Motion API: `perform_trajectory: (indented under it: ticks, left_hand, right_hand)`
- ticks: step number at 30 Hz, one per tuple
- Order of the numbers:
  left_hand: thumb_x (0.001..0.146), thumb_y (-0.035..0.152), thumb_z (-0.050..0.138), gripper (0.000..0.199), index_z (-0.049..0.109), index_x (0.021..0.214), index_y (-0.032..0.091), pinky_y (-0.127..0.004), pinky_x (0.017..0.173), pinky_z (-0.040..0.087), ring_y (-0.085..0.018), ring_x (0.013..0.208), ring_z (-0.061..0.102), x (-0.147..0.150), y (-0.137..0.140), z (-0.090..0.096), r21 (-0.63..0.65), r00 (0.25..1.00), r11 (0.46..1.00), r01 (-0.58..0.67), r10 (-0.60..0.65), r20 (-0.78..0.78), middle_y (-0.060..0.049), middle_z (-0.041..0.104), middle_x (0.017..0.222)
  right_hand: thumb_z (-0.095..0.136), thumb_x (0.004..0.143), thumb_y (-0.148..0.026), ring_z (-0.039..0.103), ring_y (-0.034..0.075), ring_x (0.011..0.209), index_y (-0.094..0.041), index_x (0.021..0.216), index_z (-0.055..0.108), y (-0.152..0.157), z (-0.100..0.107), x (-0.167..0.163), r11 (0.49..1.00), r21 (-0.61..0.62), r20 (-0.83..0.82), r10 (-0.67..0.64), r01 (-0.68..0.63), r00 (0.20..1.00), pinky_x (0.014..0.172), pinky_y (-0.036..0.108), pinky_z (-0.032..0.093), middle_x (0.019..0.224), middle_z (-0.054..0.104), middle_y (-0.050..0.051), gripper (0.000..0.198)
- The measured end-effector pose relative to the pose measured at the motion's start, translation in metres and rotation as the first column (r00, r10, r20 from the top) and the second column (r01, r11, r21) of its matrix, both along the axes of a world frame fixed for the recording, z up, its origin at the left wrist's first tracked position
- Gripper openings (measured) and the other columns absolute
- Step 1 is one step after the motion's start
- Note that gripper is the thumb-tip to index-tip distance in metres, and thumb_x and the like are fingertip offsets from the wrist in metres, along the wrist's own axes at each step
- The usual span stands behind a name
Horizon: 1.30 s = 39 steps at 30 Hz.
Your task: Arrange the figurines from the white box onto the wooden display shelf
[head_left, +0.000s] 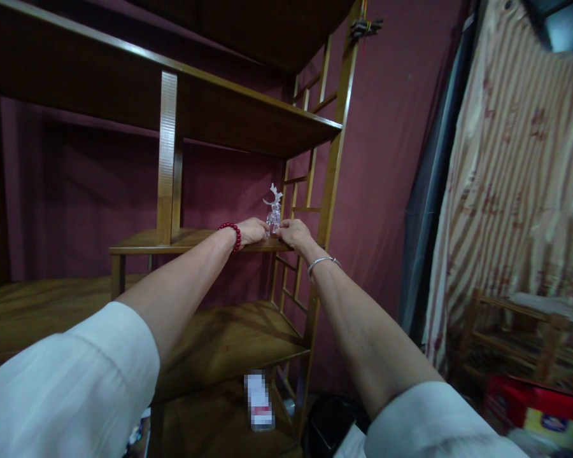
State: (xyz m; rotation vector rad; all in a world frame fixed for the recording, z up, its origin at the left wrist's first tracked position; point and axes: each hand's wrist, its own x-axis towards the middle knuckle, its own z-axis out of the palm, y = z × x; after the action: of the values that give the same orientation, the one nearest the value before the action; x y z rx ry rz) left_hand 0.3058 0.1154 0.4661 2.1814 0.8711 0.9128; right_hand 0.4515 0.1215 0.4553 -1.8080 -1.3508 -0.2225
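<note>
A clear, antlered deer figurine [274, 213] stands upright at the right end of the middle wooden shelf [200, 240]. My left hand [253, 230], with a red bead bracelet on the wrist, closes on the figurine's lower left side. From the right, my right hand [293, 233] grips its base with thumb and fingers; a silver bangle circles that wrist. Fingers partly cover the bottom of the figurine, which appears to rest on the shelf board.
An upright divider [167, 159] stands left of my hands, and a lattice side frame [302, 191] on the right. Overhead runs a higher shelf [248, 95]. Below are a lower shelf [239, 327] and a blurred white box [259, 401]. A striped curtain [516, 165] hangs at right.
</note>
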Motion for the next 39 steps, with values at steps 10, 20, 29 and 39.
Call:
perform_trajectory:
  ticks: [10,20,29,39]
  left_hand:
    - [0.060,0.001,0.050,0.036,0.063,0.093,0.008,-0.020,0.057,0.041,-0.011,0.062,0.054,0.000,0.001,0.001,0.002,1.000,1.000,-0.011,0.012,-0.018,-0.006,0.065,0.076]
    - [0.058,0.001,0.051,0.035,0.064,0.090,0.009,-0.019,0.055,0.041,-0.010,0.057,0.053,0.000,0.002,0.000,0.008,1.000,1.000,0.013,-0.013,-0.009,-0.004,0.064,0.070]
    - [0.058,0.000,0.050,0.036,0.063,0.091,0.006,-0.020,0.059,0.041,-0.010,0.062,0.053,-0.003,-0.002,0.001,0.007,0.999,0.999,0.036,-0.037,0.023,-0.006,0.064,0.075]
    - [0.056,0.001,0.053,0.032,0.065,0.085,0.009,-0.020,0.056,0.040,-0.010,0.056,0.052,-0.003,-0.001,0.001,-0.030,0.998,0.998,0.057,-0.056,0.041,-0.002,0.062,0.062]
  right_hand:
    - [0.058,0.064,-0.028,0.055,0.011,0.063,-0.022,0.079,0.066,-0.004,0.001,-0.002,1.000,-0.010,0.011,-0.009,0.009,1.000,0.057,0.019,0.038,0.068,0.062,-0.001,0.018]
    - [0.057,0.064,-0.028,0.056,0.012,0.066,-0.022,0.079,0.066,0.005,-0.001,0.002,1.000,-0.003,0.028,-0.015,0.015,1.000,0.058,0.019,0.038,0.072,0.063,0.000,0.018]
    - [0.057,0.065,-0.027,0.056,0.012,0.068,-0.023,0.080,0.065,-0.002,0.001,-0.001,1.000,-0.023,0.029,-0.011,0.012,1.000,0.059,0.019,0.039,0.074,0.063,-0.001,0.017]
    - [0.054,0.069,-0.031,0.057,0.015,0.075,-0.024,0.083,0.064,-0.007,0.003,-0.005,0.998,-0.049,0.075,-0.043,0.047,0.996,0.062,0.021,0.039,0.079,0.064,0.001,0.019]
